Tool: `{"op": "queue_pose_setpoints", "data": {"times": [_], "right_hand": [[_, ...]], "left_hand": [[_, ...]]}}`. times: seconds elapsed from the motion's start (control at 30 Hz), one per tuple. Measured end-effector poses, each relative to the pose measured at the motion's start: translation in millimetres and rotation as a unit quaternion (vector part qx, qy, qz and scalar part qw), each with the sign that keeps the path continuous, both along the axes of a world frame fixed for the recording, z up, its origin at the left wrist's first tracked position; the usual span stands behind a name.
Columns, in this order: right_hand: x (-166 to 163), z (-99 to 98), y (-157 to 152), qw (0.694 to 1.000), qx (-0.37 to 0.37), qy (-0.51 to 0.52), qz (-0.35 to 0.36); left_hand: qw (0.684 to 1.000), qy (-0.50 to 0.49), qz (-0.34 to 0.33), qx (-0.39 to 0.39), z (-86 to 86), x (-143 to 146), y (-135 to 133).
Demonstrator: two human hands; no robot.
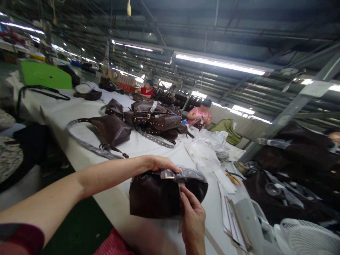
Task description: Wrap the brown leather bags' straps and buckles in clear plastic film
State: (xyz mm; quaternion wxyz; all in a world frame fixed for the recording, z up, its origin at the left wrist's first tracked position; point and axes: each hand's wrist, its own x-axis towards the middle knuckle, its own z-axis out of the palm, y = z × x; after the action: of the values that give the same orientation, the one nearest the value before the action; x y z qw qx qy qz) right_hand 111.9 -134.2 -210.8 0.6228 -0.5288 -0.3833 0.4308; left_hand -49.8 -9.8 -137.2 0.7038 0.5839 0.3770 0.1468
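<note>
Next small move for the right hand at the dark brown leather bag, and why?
I'd probably draw the narrow pale strip gently snug with the right hand: its thumb and fingers pinch the strip, whose lower end hangs below them, while the left hand rests by the clear-plastic-wrapped strap atop the dark brown leather bag.

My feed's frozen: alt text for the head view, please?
A person's left hand rests atop a dark brown bag while the right hand pinches a pale strip at its near side. More brown bags lie ahead on the white table.
</note>
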Motion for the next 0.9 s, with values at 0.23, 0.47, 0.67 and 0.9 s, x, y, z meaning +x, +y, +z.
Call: {"op": "queue_pose_setpoints", "data": {"times": [0.23,0.47,0.67,0.9], "right_hand": [[-14,7.8,37,0.998,0.06,0.006,-0.022],[-6,15.2,16,0.998,-0.037,-0.006,0.054],[0,15.6,15,0.999,-0.026,-0.004,0.021],[1,28.1,31,0.994,-0.022,0.097,0.041]], "left_hand": [[0.998,0.015,0.007,0.053,5.6,4,-10],[0.998,0.01,0.012,0.058,5.8,2,-10],[0.998,0.03,-0.013,0.059,4.2,6,-13],[0.997,0.017,-0.021,0.068,5.3,3,-13]]}}
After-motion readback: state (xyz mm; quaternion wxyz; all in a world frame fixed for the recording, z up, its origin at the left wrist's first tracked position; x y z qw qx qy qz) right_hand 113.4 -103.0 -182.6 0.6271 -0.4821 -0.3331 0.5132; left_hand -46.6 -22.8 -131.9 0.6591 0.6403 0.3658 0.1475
